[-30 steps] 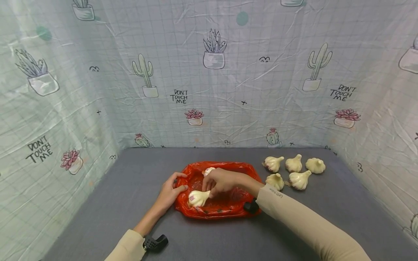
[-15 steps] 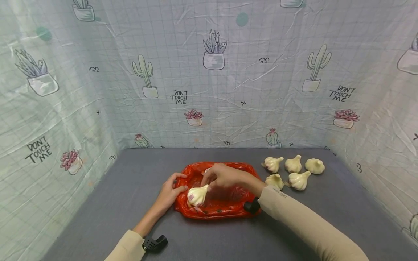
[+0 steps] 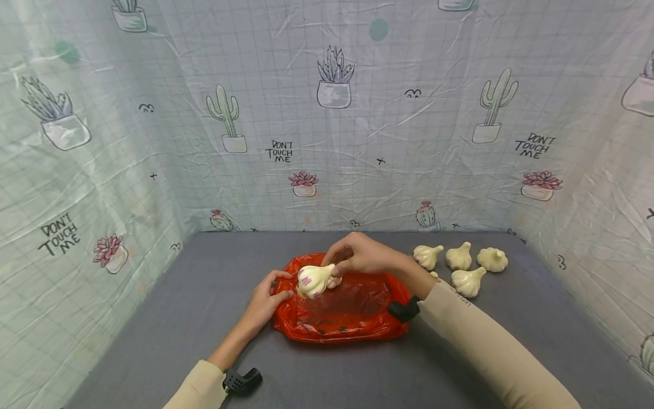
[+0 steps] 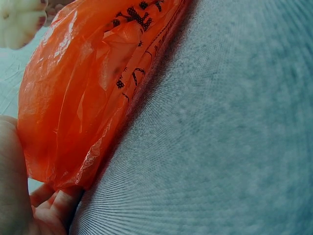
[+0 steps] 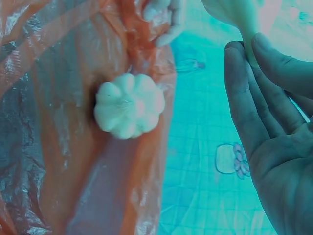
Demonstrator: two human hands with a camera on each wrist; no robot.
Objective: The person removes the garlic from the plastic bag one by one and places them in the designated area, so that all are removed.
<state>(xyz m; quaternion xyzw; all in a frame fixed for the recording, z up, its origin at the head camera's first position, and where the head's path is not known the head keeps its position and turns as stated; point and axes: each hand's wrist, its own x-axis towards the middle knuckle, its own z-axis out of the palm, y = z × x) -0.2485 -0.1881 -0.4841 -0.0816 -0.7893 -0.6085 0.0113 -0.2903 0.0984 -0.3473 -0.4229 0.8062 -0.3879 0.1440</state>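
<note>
My right hand pinches a garlic bulb by its neck between thumb and fingertips, lifted above an open red plastic bag. In the right wrist view that neck sits between the thumb and fingers. A second garlic bulb lies inside the bag; from the head it is mostly hidden behind the held one. At the bag's left end my left hand holds the rim. The left wrist view has its thumb on one side of the plastic and fingers below.
Several garlic bulbs lie on the grey table right of the bag, one partly covered by the right forearm. A patterned curtain encloses the back and sides of the table.
The right hand has raised the garlic bulb from the bag's left part and carried it up and toward the back. My left hand stays at the rim.
</note>
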